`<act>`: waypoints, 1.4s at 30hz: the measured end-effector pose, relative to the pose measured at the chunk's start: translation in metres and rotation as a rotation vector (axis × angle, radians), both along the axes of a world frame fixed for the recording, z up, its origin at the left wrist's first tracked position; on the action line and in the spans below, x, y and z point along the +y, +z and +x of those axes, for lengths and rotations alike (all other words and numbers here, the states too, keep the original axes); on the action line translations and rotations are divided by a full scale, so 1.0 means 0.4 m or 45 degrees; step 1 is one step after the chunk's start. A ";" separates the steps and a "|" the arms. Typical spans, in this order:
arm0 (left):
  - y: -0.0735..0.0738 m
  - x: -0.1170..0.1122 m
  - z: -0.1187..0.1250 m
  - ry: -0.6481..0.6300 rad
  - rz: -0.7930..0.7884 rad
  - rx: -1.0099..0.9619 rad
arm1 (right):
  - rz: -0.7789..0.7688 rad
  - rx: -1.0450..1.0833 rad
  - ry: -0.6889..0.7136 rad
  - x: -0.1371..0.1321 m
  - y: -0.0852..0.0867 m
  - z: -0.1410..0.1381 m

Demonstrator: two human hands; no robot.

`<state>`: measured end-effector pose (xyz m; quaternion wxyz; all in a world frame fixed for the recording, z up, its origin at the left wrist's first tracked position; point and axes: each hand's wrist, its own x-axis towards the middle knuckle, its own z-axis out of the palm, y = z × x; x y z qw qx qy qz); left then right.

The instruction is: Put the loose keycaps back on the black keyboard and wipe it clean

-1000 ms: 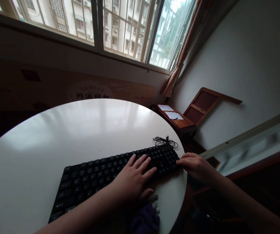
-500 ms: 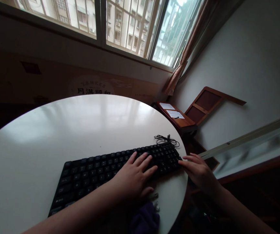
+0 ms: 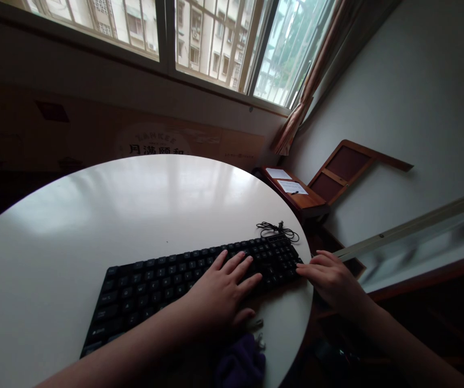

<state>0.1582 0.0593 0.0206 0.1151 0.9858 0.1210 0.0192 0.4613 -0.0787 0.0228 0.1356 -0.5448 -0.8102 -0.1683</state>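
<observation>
A black keyboard [image 3: 134, 280] lies at a slant on the white round table [image 3: 74, 226]. My left hand [image 3: 226, 288] rests on its right-middle keys, fingers spread and thumb out to the side. At the keyboard's right end is my right hand [image 3: 329, 275], its fingers drawn together and the tips at the edge of the number keys. Whether anything small is between those fingers cannot be seen. Behind the keyboard lies its bundled black cable [image 3: 278, 231]. A purple cloth [image 3: 240, 362] sits below my left hand, near a small shiny item [image 3: 260, 340].
The table's curved right edge runs just beneath my right hand. Beyond it stands a wooden chair [image 3: 310, 201] with papers [image 3: 292, 187] and a pen on it. A barred window [image 3: 211, 43] and a curtain [image 3: 296, 126] are at the back.
The fingers of my right hand have drawn closer together at the keyboard's end. My left hand stays in place on the keys. The view has shifted very slightly.
</observation>
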 end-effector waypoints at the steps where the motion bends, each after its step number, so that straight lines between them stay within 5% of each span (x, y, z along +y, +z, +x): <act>1: 0.000 0.000 0.000 0.001 -0.003 -0.001 | 0.029 0.010 -0.029 -0.008 -0.011 -0.002; 9: 0.003 -0.003 0.000 0.004 0.005 0.006 | 0.198 0.031 -0.153 -0.032 -0.066 -0.011; 20: 0.004 -0.001 -0.001 0.004 0.008 0.001 | 0.127 0.062 -0.025 -0.010 -0.055 -0.003; 31: -0.007 0.004 -0.003 0.000 0.052 -0.020 | 0.042 -0.026 -0.216 -0.065 -0.066 -0.053; 38: 0.018 -0.004 -0.001 0.011 0.060 -0.006 | -0.016 -0.002 -0.272 -0.089 -0.071 -0.066; 42: 0.046 -0.004 -0.011 0.064 0.126 -0.048 | 0.155 0.136 -0.088 -0.116 -0.064 -0.114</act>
